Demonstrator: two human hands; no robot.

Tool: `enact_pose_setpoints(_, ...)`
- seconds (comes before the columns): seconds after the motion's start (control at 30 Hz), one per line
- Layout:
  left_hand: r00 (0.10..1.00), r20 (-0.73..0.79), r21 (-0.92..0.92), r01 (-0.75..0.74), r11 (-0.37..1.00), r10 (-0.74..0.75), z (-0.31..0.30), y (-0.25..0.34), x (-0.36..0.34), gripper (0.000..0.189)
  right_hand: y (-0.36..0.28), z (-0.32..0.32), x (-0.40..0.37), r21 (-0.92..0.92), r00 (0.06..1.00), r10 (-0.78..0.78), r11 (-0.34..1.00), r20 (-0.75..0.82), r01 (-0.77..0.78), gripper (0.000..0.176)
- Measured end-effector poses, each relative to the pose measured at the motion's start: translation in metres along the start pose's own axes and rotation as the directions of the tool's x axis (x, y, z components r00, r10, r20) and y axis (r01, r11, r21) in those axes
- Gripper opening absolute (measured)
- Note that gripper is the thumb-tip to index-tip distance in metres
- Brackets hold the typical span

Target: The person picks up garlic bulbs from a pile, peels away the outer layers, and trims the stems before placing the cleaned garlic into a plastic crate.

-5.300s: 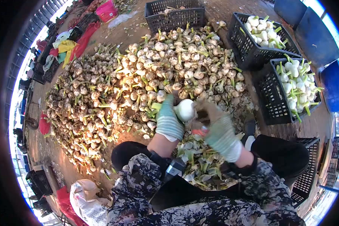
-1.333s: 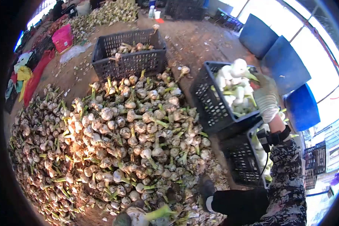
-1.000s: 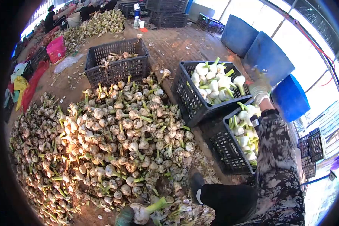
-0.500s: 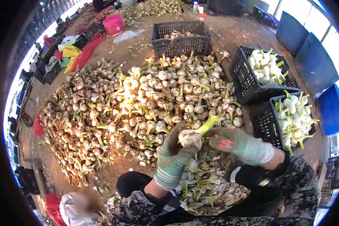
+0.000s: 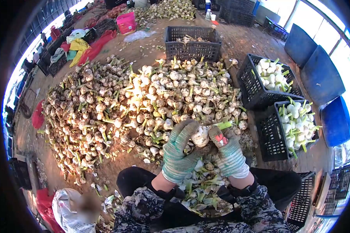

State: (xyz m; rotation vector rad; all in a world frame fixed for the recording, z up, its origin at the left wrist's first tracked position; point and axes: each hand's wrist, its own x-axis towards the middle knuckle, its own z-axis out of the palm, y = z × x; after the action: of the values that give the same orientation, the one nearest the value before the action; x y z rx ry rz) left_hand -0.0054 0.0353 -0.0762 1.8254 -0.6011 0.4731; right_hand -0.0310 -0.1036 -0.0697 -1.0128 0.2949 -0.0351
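A garlic bulb (image 5: 200,136) with a short green stem pointing right is held up over the front of a large heap of unpeeled garlic (image 5: 159,97). My left hand (image 5: 179,153), in a dirty green-and-white striped glove, is closed around the bulb's left side. From the right, my right hand (image 5: 230,154), gloved alike with a red patch on the thumb, grips the bulb near the stem base; its lower fingertips are partly hidden. Below both hands, loose garlic skins and leaves (image 5: 202,186) lie between my knees.
Two black crates of cleaned white garlic, a rear one (image 5: 249,93) and a nearer one (image 5: 266,136), stand at right. Behind the heap is another black crate (image 5: 192,50). A pink bucket (image 5: 126,23) stands farther back, and a white sack (image 5: 68,211) lies at lower left.
My right hand has swung inward and turned upright, its thumb now against the bulb. The bulb has shifted slightly right and up. The camera view has moved a little.
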Motion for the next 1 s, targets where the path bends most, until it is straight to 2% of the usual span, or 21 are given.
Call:
enact_pose_setpoints(0.07, 1.0, -0.005, 0.006, 0.005, 1.0, -0.005, 0.0, -0.003, -0.004, 0.062, -0.002, -0.004, -0.003, -0.296, 0.999, -0.037, 0.954, 0.027, 0.044, 0.029)
enact_pose_setpoints(0.2, 1.0, 0.009, -0.003, -0.015, 1.0, 0.015, -0.002, -0.005, -0.006, 0.06, 0.008, -0.018, -0.002, -0.197, 0.999, -0.016, 0.98, 0.034, 0.023, 0.024)
enact_pose_setpoints(0.27, 1.0, 0.016, -0.052, -0.006, 0.999, 0.007, -0.001, -0.004, -0.005, 0.057, 0.005, -0.023, -0.002, -0.228, 0.988, -0.088, 0.967, 0.126, 0.115, 0.022)
enact_pose_setpoints(0.3, 0.999, 0.037, -0.112, 0.002, 0.994, 0.002, 0.0, -0.002, -0.004, 0.056, 0.002, -0.022, -0.003, -0.095, 0.998, 0.045, 0.995, 0.054, -0.04, 0.023)
enact_pose_setpoints(0.33, 0.998, 0.058, -0.17, 0.013, 0.985, -0.003, 0.0, 0.0, -0.004, 0.055, 0.002, -0.023, -0.005, -0.092, 0.998, 0.047, 0.995, 0.048, -0.042, 0.023)
enact_pose_setpoints(0.37, 0.979, 0.099, -0.513, 0.206, 0.833, -0.181, 0.005, 0.005, -0.003, 0.052, 0.002, -0.024, -0.007, -0.241, 0.993, -0.094, 0.964, 0.074, 0.109, 0.023)
enact_pose_setpoints(0.4, 0.878, 0.261, -0.641, 0.468, 0.609, -0.401, 0.001, 0.013, -0.002, 0.049, 0.003, -0.025, -0.009, -0.378, 0.966, -0.226, 0.89, 0.122, 0.256, 0.024)
enact_pose_setpoints(0.43, 0.771, 0.383, -0.727, 0.591, 0.348, -0.509, 0.002, 0.006, -0.002, 0.048, 0.009, -0.038, -0.003, -0.625, 0.944, -0.264, 0.708, 0.198, 0.329, 0.026)
enact_pose_setpoints(0.47, 0.644, 0.518, -0.753, 0.656, 0.057, -0.564, 0.004, -0.005, -0.004, 0.047, 0.016, -0.044, -0.003, -0.624, 0.944, -0.265, 0.709, 0.196, 0.328, 0.026)
enact_pose_setpoints(0.53, 0.572, 0.556, -0.714, 0.7, 0.007, -0.603, 0.014, -0.02, -0.009, 0.047, 0.025, -0.052, -0.007, -0.573, 0.959, -0.238, 0.77, 0.152, 0.282, 0.026)
enact_pose_setpoints(0.57, 0.495, 0.59, -0.672, 0.739, -0.048, -0.638, 0.02, -0.028, -0.015, 0.047, 0.019, -0.048, -0.009, -0.274, 0.991, -0.093, 0.955, 0.095, 0.116, 0.025)
enact_pose_setpoints(0.6, 0.491, 0.592, -0.67, 0.741, -0.051, -0.64, 0.032, -0.039, -0.022, 0.047, 0.021, -0.05, -0.006, -0.273, 0.992, -0.09, 0.955, 0.092, 0.112, 0.025)
enact_pose_setpoints(0.67, 0.806, 0.329, -0.748, 0.541, 0.385, -0.493, 0.046, -0.033, -0.018, 0.049, 0.02, -0.049, -0.002, -0.044, 0.993, -0.107, 0.993, 0.043, 0.109, 0.024)
enact_pose_setpoints(0.7, 0.886, 0.197, -0.262, 0.46, 0.848, -0.42, 0.044, -0.023, -0.025, 0.052, 0.013, -0.051, -0.009, -0.214, 0.996, -0.08, 0.973, 0.026, 0.084, 0.024)
enact_pose_setpoints(0.73, 0.885, 0.201, -0.259, 0.461, 0.849, -0.42, 0.039, -0.014, -0.021, 0.052, 0.005, -0.047, -0.014, -0.211, 0.996, -0.08, 0.974, 0.023, 0.084, 0.024)
enact_pose_setpoints(0.77, 0.852, 0.326, -0.392, 0.516, 0.761, -0.41, 0.034, -0.01, -0.018, 0.056, 0.0, -0.044, -0.016, -0.519, 0.965, -0.217, 0.813, 0.148, 0.262, 0.025)
enact_pose_setpoints(0.8, 0.812, 0.444, -0.501, 0.576, 0.646, -0.379, 0.026, -0.006, -0.017, 0.061, -0.005, -0.039, -0.02, -0.735, 0.906, -0.291, 0.532, 0.308, 0.421, 0.026)
enact_pose_setpoints(0.83, 0.632, 0.627, -0.525, 0.775, 0.352, -0.455, 0.015, -0.004, -0.011, 0.062, -0.014, -0.033, -0.026, -0.439, 0.959, -0.144, 0.866, 0.244, 0.241, 0.029)
enact_pose_setpoints(0.87, 0.537, 0.712, -0.541, 0.83, 0.133, -0.453, 0.01, -0.004, -0.01, 0.061, -0.015, -0.044, -0.024, 0.098, 0.976, 0.063, 0.992, 0.208, -0.085, 0.027)
enact_pose_setpoints(0.93, 0.485, 0.804, -0.522, 0.853, -0.018, -0.343, 0.005, -0.003, -0.009, 0.062, -0.012, -0.062, -0.021, -0.14, 0.987, -0.024, 0.989, 0.16, 0.046, 0.024)
enact_pose_setpoints(1.0, 0.557, 0.702, -0.577, 0.81, 0.103, -0.443, 0.013, -0.005, -0.008, 0.063, -0.015, -0.061, -0.028, -0.021, 0.983, -0.065, 0.997, 0.169, 0.07, 0.025)
